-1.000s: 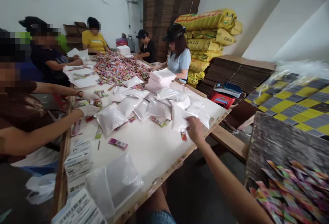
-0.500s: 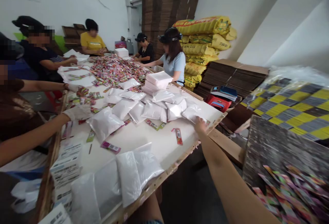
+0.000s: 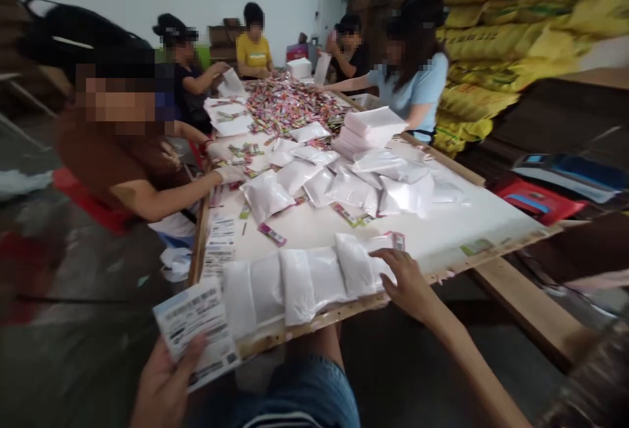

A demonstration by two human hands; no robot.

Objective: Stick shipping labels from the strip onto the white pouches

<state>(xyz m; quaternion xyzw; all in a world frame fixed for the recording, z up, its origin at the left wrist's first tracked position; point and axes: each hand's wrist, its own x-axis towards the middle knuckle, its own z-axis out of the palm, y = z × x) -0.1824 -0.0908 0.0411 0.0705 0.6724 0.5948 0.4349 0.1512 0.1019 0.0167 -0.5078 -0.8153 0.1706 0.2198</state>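
My left hand, low at the left, grips printed shipping labels with the thumb across their face. Over the front edge of the table, my right hand has its fingers apart at the right end of a white plastic mailer bag; whether the fingertips touch it I cannot tell. Two more filled mailers, a middle one and a left one, lie side by side with it in a row. A strip of labels lies behind the row at the left.
A heap of filled white mailers and a stack of white packaging stand mid-table. Small colourful packets are piled farther back. Several co-workers sit around the table. A red device is at the right.
The view has swung left. My right hand has come from the table's right side to the front edge, where a third mailer now lies in the row. My left hand with labels has come into view.
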